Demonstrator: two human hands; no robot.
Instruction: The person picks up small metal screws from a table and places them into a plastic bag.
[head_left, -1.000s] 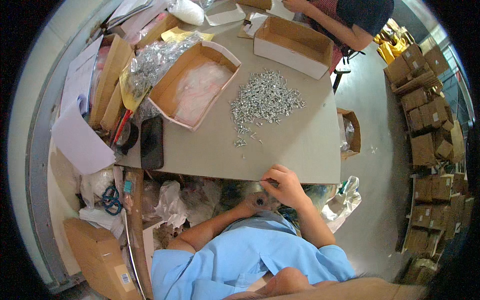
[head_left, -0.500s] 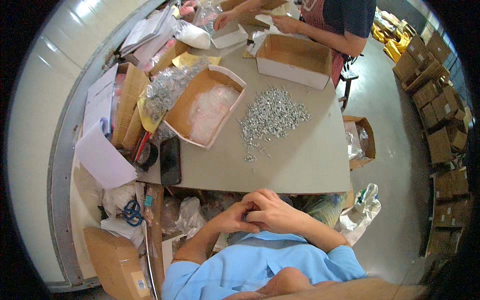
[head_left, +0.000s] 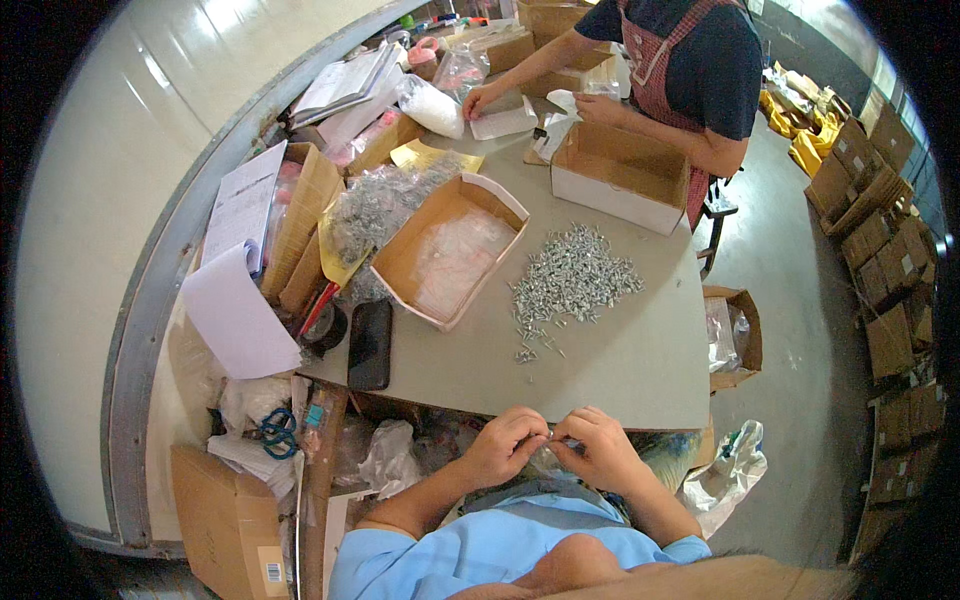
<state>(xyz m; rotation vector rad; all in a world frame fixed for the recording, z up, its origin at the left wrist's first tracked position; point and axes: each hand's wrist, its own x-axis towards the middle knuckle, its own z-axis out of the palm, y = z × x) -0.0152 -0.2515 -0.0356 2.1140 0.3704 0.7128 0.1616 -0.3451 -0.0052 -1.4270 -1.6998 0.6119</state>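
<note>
Left hand: we see the person's bare left hand (head_left: 508, 447), thumb and forefinger pinched on a thin, clear plastic piece (head_left: 545, 460) with a blurred outline.
Right hand: we see the bare right hand (head_left: 598, 450) pinching at the same piece, its fingertips almost meeting the left's.
Clear piece: we find it between the hands, at the table's near edge; we cannot tell whether anything is inside.
Heap: we see small, silvery, screw-like metal pieces (head_left: 575, 275) loose on the flat grey tabletop (head_left: 640, 375), beyond the hands.
Box: left of the heap, we see an open, white-sided brown cardboard box (head_left: 425, 230) holding clear plastic.
Phone: we see a black rectangular phone (head_left: 370, 345) near the box.
</note>
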